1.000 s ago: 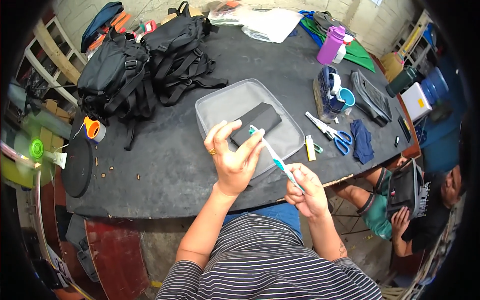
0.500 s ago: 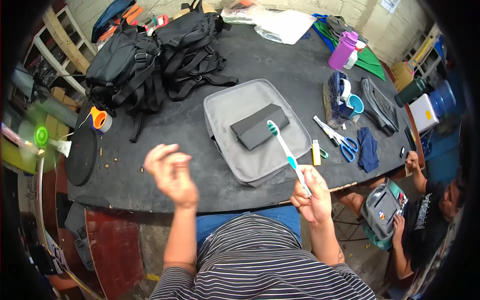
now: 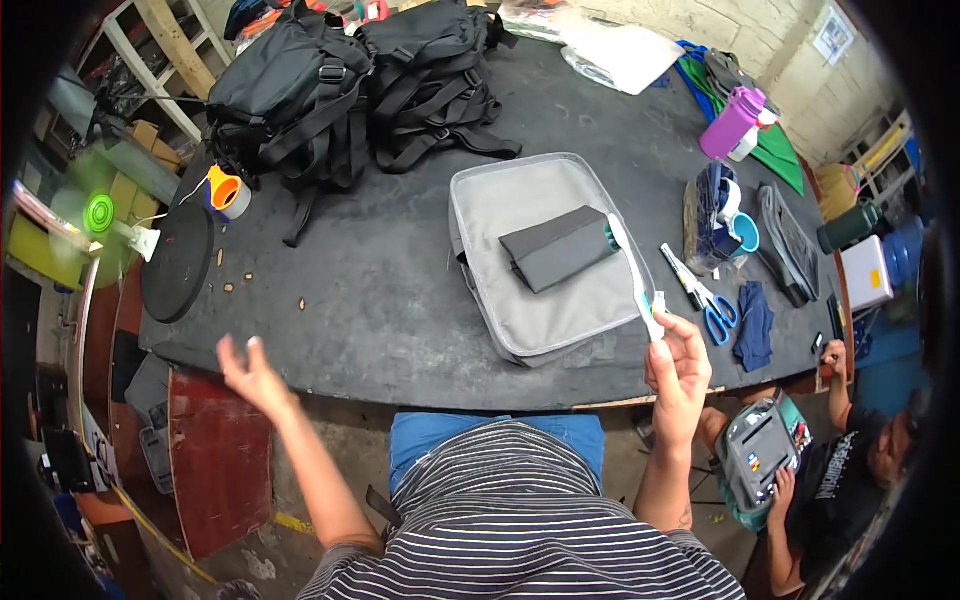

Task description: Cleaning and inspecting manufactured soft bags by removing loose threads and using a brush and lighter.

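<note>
the right hand (image 3: 682,380) pinches a slim white-and-teal plastic toothbrush (image 3: 634,275) by its handle, the best grip; it looks light, stiff. the left hand's (image 3: 256,382) fingers spread, empty.

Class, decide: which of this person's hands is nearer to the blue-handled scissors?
Right. The right hand, holding a toothbrush, is close by, to the scissors' left and nearer the body; the left hand is far to their left, near the table's front edge.
</note>
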`<act>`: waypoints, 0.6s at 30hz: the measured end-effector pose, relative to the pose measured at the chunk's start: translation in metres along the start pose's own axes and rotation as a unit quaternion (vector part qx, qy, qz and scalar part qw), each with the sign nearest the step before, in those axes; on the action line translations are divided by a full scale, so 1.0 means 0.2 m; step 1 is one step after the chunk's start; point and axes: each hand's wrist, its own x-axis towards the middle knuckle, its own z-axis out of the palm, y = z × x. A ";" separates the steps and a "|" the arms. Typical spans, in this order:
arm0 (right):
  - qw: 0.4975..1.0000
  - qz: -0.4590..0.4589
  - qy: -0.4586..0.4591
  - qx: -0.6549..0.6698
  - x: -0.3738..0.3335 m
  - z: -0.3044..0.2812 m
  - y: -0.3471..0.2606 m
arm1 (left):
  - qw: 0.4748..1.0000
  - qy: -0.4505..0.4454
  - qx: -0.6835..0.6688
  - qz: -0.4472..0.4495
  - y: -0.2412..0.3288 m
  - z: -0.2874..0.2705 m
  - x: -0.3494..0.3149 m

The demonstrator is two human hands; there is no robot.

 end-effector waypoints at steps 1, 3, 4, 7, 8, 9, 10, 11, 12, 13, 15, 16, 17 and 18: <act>0.999 -0.013 0.006 -0.048 -0.01 0.01 0.00 | 0.996 -0.074 -0.051 0.011 0.08 0.11 -0.09; 0.991 -0.037 0.018 -0.130 -0.05 0.04 0.00 | 0.970 -0.213 -0.114 -0.024 0.17 0.31 -0.29; 0.988 -0.029 0.017 -0.148 -0.07 0.06 -0.01 | 0.948 -0.280 -0.143 -0.051 0.23 0.42 -0.39; 0.926 -0.176 -0.018 -0.333 -0.08 0.15 -0.01 | 0.878 -0.451 -0.131 -0.087 0.34 0.67 -0.64; 0.898 -0.214 -0.035 -0.384 -0.09 0.17 -0.02 | 0.871 -0.481 -0.099 0.003 0.35 0.74 -0.68; 0.865 -0.253 -0.051 -0.431 -0.09 0.18 -0.01 | 0.875 -0.476 -0.090 -0.003 0.35 0.79 -0.75; 0.843 -0.269 -0.059 -0.462 -0.09 0.20 0.00 | 0.879 -0.472 -0.044 0.058 0.30 0.85 -0.80; 0.830 -0.253 -0.066 -0.493 -0.09 0.21 0.02 | 0.886 -0.458 -0.056 0.050 0.30 0.88 -0.84; 0.816 -0.236 -0.073 -0.523 -0.09 0.23 0.04 | 0.892 -0.444 -0.067 0.042 0.30 0.90 -0.87; 0.807 -0.219 -0.089 -0.541 -0.07 0.24 0.09 | 0.895 -0.438 -0.084 0.011 0.30 0.91 -0.89; 0.788 -0.242 -0.078 -0.561 0.01 0.31 0.19 | 0.902 -0.423 -0.077 0.038 0.25 0.93 -0.93; 0.784 -0.248 -0.072 -0.564 0.06 0.34 0.23 | 0.909 -0.406 -0.070 0.068 0.25 0.94 -0.93; 0.784 -0.246 -0.072 -0.566 0.08 0.36 0.23 | 0.890 -0.447 -0.083 0.032 0.25 0.93 -0.92; 0.771 -0.250 -0.074 -0.581 0.09 0.37 0.23 | 0.889 -0.449 -0.084 0.031 0.24 0.93 -0.94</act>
